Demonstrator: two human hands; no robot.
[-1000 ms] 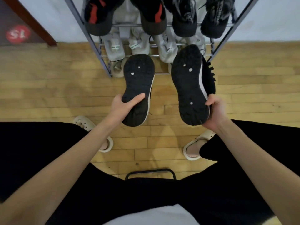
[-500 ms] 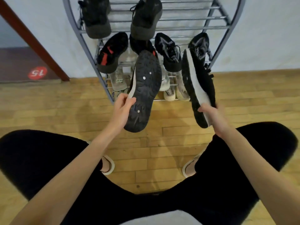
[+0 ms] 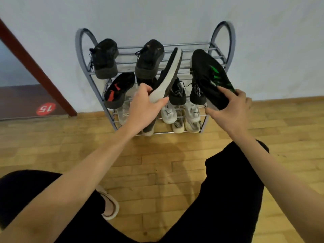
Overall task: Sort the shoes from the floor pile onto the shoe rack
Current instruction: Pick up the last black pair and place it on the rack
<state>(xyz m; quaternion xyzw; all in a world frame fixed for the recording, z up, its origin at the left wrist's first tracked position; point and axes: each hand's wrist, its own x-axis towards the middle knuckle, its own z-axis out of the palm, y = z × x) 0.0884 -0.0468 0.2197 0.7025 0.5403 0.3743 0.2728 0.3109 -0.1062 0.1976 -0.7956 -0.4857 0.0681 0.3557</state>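
My left hand (image 3: 146,106) grips the heel of a black shoe with a white sole edge (image 3: 169,74), tilted with its toe up toward the top shelf. A second black shoe with green marks (image 3: 209,76) is held at its heel by my right hand (image 3: 231,109), toe pointing up and left. Both shoes hang in front of the grey metal shoe rack (image 3: 226,32) against the wall. Two dark shoes (image 3: 105,58) sit on the left half of the top shelf. Black shoes fill the middle shelf and white and beige shoes (image 3: 168,113) the lower ones.
The right half of the top shelf (image 3: 198,48) shows bare bars. A wooden floor (image 3: 52,141) stretches in front of the rack. A dark red door frame (image 3: 35,71) with a red "15" sticker (image 3: 46,108) stands to the left. My knees and a beige slipper (image 3: 110,206) are below.
Both hands have lifted the shoes higher, up to the top shelf level. The shoes have turned from soles facing me to side and upper showing. The view has tilted up, showing the whole rack.
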